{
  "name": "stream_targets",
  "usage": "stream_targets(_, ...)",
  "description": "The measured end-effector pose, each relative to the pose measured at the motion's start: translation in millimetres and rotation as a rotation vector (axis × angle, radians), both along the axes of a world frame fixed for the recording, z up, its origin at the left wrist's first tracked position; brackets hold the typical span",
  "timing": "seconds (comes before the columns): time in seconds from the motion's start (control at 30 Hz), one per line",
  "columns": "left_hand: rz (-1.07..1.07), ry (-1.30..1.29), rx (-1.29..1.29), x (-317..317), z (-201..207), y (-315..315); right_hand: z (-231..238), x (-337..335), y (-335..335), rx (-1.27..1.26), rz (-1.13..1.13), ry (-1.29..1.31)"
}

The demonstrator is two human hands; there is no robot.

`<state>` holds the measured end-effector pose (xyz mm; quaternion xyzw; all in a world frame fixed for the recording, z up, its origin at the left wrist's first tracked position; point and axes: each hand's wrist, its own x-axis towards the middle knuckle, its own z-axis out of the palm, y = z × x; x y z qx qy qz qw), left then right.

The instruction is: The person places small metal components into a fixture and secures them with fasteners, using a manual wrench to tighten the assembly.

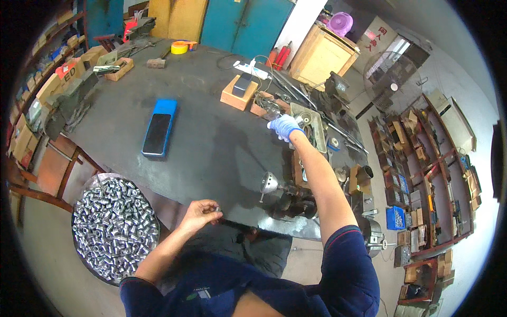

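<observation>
Looks down from head height through a wide fisheye lens, facing forward across the bench [203,140]. Sits close above the shirt [338,277] at the lower edge, with the bench at middle range. Reaches back to teal doors [243,26] along the top and bends the shelves [441,195] at the right rim.

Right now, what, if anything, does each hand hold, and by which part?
Left hand pinches a small metal piece, exact part unclear. Gloved right hand: cannot be told.

White wall [475,87], teal cabinet [259,24], pale floor [50,253]
</observation>
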<state>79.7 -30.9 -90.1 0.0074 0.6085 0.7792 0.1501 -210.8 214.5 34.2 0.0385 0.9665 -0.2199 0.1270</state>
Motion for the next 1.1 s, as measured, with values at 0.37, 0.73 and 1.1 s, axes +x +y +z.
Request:
stream_targets(0.37, 0.125, 0.076, -0.094, -27.5, 11.4, 0.6, 21.0, 21.7, -68.4, -0.140, 0.170, 0.040)
stream_targets(0.73, 0.188, 0.475, -0.633, -32.1, 30.1, -22.2, 81.9, 205.0, 22.0, -0.280, 0.492, 0.158)
stream_targets(1.1, -0.126, -0.009, 0.148, -12.4, 32.0, 3.2, 54.8, 324.3, 51.1, -0.249, 0.284, 0.009)
